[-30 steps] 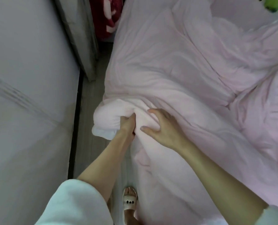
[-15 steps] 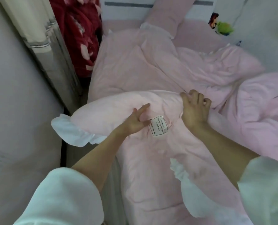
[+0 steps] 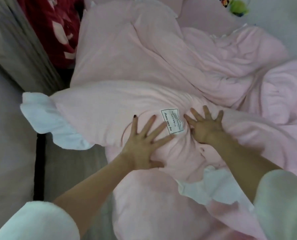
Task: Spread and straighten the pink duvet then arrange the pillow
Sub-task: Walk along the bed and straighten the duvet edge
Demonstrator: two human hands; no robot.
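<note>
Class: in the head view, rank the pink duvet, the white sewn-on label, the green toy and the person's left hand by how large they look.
1. pink duvet
2. left hand
3. white sewn-on label
4. green toy. It lies farther from the camera and is cut off at the frame edge, so its rank against the label is unsure.

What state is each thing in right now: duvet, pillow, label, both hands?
pink duvet: rumpled, heaped in folds across the bed, not yet spread flat.
pillow: lying flat at the bed's left edge, white frill hanging past it.
label: face up on the pillow, between the hands.
left hand: fingers spread, pressing the pillow.
right hand: fingers spread, pressing beside the label.
</note>
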